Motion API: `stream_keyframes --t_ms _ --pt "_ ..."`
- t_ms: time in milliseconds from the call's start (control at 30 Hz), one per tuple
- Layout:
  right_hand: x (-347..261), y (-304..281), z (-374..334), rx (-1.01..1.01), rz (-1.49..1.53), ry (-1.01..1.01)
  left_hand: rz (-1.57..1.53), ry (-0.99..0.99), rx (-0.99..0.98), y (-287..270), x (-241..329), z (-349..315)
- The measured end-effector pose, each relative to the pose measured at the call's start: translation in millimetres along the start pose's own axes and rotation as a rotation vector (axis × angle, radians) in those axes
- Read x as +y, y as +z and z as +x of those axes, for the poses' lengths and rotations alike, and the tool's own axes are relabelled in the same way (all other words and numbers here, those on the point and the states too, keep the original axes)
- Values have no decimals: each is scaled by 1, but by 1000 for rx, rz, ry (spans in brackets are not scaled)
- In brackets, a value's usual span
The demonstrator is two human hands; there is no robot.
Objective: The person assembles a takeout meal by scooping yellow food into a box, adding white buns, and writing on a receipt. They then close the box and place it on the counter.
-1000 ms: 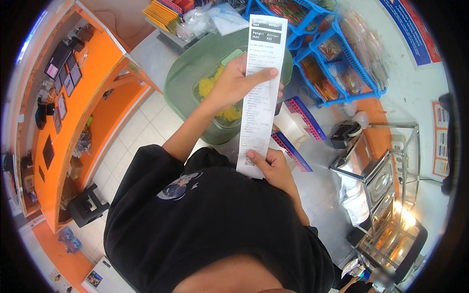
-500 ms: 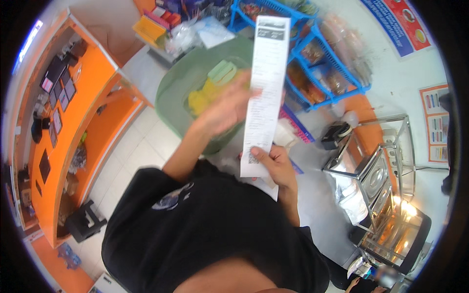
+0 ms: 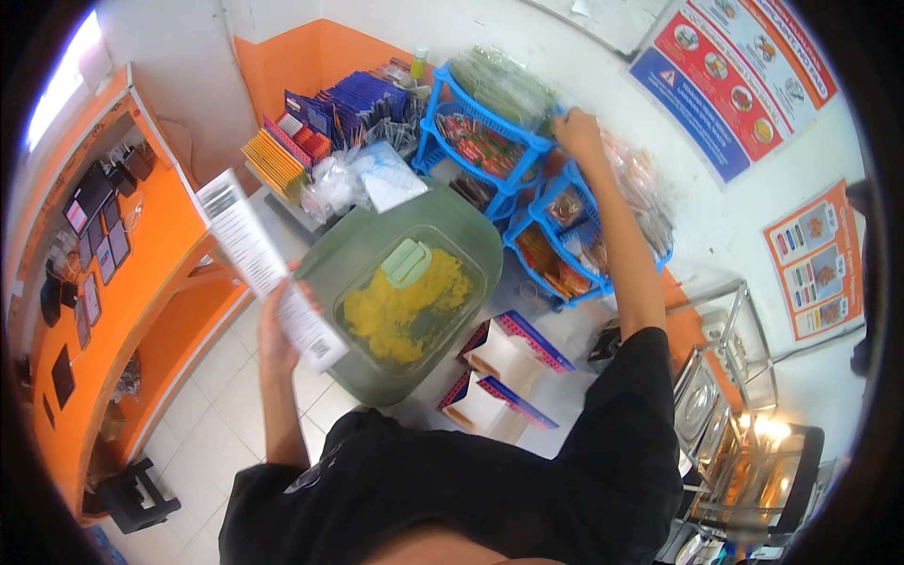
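Observation:
A long white printed receipt (image 3: 268, 264) is gripped in my left hand (image 3: 280, 325), which has its fingers closed round the lower part. It tilts over the left edge of a large green container (image 3: 363, 254), whose see-through lid has a pale green latch and shows yellow powder. My right hand (image 3: 578, 134) is stretched far forward to the upper corner of a blue tiered rack (image 3: 527, 141). Its fingers are curled by the clear bags of green goods (image 3: 499, 85) on the top tier; whatever they pinch is too small to name.
Two open paper boxes (image 3: 513, 350) with blue and pink edges stand right of the container. Behind it are stacks of sachets (image 3: 363, 104) and a clear plastic bag (image 3: 334, 184). An orange counter (image 3: 141, 264) bounds the left. A metal rack (image 3: 702, 395) and lit glass case (image 3: 763, 471) are at right.
The receipt has gone from both hands to my left hand alone, moving left and tilting. My right hand has let go of it and moved up to the blue rack.

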State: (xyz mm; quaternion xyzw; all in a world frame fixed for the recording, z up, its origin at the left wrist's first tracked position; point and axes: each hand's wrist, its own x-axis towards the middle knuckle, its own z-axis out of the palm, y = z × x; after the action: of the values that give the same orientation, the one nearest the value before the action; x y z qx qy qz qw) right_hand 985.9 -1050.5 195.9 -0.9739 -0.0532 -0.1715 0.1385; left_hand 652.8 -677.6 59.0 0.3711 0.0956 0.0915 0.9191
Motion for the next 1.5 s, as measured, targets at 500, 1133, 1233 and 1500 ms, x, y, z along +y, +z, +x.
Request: stream_keyframes --t_ms 500,1133,1233,1500 --pt "5 -25 41 -60 -49 191 245 5 200 -62 27 21" --pt "1 21 26 81 -149 307 274 -100 84 -27 -3 13" --pt "12 26 41 -3 -102 383 265 -66 104 -39 3 7" --pt "36 32 61 97 177 555 288 -19 155 -50 13 -1"
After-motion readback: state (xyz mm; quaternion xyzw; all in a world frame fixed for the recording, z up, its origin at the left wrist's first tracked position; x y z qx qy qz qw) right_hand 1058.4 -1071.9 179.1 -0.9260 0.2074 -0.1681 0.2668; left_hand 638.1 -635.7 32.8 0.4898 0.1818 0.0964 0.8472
